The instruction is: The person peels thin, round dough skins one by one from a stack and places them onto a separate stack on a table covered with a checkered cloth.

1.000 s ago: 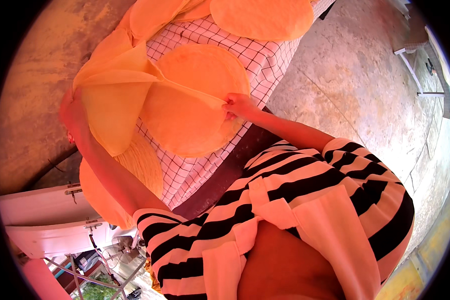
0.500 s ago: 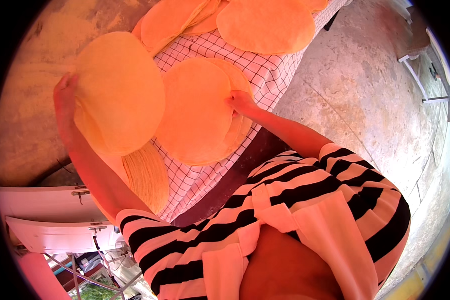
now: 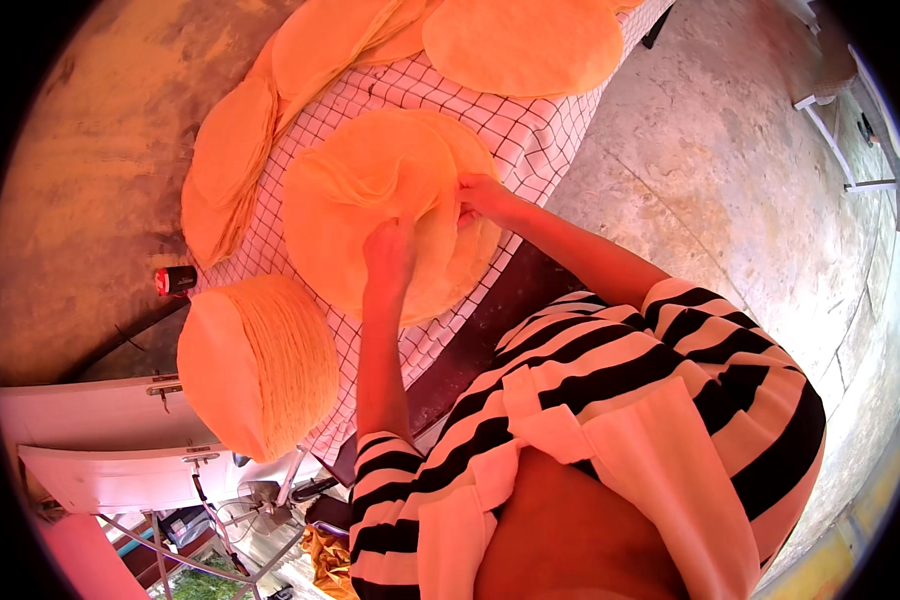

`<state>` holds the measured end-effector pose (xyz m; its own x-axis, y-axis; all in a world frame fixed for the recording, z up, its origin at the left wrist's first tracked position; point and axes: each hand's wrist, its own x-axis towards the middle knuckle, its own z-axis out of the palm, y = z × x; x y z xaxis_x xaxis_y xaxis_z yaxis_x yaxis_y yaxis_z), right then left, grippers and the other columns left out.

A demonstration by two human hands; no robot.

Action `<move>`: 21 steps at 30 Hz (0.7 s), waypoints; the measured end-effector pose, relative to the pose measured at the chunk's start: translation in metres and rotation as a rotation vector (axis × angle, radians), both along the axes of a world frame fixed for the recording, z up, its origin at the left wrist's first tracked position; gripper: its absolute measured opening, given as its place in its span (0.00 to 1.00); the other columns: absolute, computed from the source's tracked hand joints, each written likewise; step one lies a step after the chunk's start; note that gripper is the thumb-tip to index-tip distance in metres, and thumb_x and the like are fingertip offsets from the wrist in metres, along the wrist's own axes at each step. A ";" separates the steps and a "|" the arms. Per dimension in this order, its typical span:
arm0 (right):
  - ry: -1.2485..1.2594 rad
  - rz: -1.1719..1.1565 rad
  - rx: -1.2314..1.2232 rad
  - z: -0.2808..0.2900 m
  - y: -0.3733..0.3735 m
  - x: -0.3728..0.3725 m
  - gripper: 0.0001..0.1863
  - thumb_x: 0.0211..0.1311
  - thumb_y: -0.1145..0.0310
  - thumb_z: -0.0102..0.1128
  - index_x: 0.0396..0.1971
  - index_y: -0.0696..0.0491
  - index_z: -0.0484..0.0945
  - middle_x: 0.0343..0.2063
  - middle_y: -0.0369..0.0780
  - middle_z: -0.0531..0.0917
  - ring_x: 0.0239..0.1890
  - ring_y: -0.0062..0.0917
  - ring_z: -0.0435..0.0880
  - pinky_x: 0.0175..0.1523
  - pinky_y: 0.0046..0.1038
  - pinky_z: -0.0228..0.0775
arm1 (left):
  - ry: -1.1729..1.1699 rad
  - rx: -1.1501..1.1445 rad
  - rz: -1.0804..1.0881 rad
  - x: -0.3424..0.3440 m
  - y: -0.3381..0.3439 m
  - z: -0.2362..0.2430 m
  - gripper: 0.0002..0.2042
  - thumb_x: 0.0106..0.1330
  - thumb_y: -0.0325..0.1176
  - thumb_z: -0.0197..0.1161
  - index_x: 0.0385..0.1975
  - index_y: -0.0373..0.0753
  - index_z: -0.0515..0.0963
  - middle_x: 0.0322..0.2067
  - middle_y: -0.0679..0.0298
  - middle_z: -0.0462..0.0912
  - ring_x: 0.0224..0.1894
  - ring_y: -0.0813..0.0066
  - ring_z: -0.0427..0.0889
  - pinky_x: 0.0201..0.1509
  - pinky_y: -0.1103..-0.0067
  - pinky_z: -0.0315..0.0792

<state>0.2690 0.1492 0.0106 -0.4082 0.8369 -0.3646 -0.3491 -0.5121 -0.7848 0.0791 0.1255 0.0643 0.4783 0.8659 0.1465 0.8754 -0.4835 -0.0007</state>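
A pile of thin, round, yellow-orange sheets [image 3: 335,260] lies on the checked cloth in front of me. The uppermost sheet [image 3: 345,175] is rumpled, with a raised fold running across its far half. My left hand [image 3: 390,252] is closed over the middle of the pile and pinches this sheet. At the pile's right edge, the fingers of my right hand [image 3: 485,197] are pinched on the rim of a sheet; the fingertips are partly hidden. Nearer and to the left stands a thick stack of the same sheets [image 3: 255,365], tilted so its layered edge shows.
More round sheets lie in overlapping piles at the far left [image 3: 232,165] and far right [image 3: 525,45] of the white checked cloth [image 3: 315,130]. A dark and red can [image 3: 175,280] sits by the left edge. White panels [image 3: 120,470] and a metal frame stand lower left.
My left hand has swung right from the left side, bringing the round sheet it held up down onto the middle pile. The thick stack and can are uncovered. My right hand stays nearly in place.
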 end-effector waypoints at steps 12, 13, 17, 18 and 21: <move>-0.229 -0.015 0.065 -0.012 0.005 -0.013 0.09 0.49 0.70 0.62 0.27 0.57 0.72 0.24 0.36 0.75 0.24 0.19 0.77 0.27 0.21 0.75 | -0.290 0.258 0.306 0.037 -0.021 -0.053 0.06 0.58 0.31 0.54 0.28 0.35 0.72 0.19 0.56 0.73 0.24 0.57 0.73 0.24 0.67 0.68; -0.259 -0.004 0.056 -0.012 0.006 -0.015 0.09 0.49 0.69 0.63 0.25 0.56 0.72 0.23 0.35 0.75 0.24 0.17 0.76 0.26 0.20 0.74 | -0.313 0.262 0.316 0.039 -0.022 -0.054 0.06 0.58 0.31 0.55 0.28 0.35 0.71 0.20 0.56 0.73 0.25 0.58 0.73 0.24 0.67 0.67; -0.216 -0.040 0.076 -0.013 0.005 -0.023 0.09 0.50 0.69 0.63 0.21 0.55 0.71 0.21 0.33 0.74 0.21 0.16 0.75 0.24 0.18 0.71 | -0.422 0.256 0.361 0.044 -0.023 -0.057 0.09 0.59 0.35 0.55 0.28 0.35 0.71 0.22 0.55 0.74 0.28 0.57 0.72 0.29 0.66 0.67; -0.201 -0.058 0.091 -0.012 0.003 -0.024 0.09 0.50 0.69 0.63 0.21 0.55 0.71 0.20 0.33 0.74 0.21 0.15 0.75 0.24 0.17 0.71 | -0.453 0.250 0.374 0.045 -0.022 -0.057 0.10 0.60 0.37 0.55 0.29 0.35 0.72 0.23 0.54 0.73 0.30 0.56 0.72 0.31 0.66 0.67; -0.192 -0.077 0.111 -0.018 0.005 -0.025 0.08 0.51 0.70 0.61 0.20 0.55 0.71 0.21 0.35 0.76 0.22 0.17 0.77 0.24 0.18 0.71 | -0.412 0.238 0.350 0.047 -0.020 -0.058 0.12 0.59 0.38 0.55 0.30 0.34 0.71 0.24 0.53 0.73 0.32 0.55 0.72 0.33 0.65 0.67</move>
<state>0.2436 0.1537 -0.0070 -0.2740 0.9022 -0.3331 -0.2229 -0.3965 -0.8906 0.1265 0.1057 0.0065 0.0324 0.8824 0.4693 0.9339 -0.1940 0.3003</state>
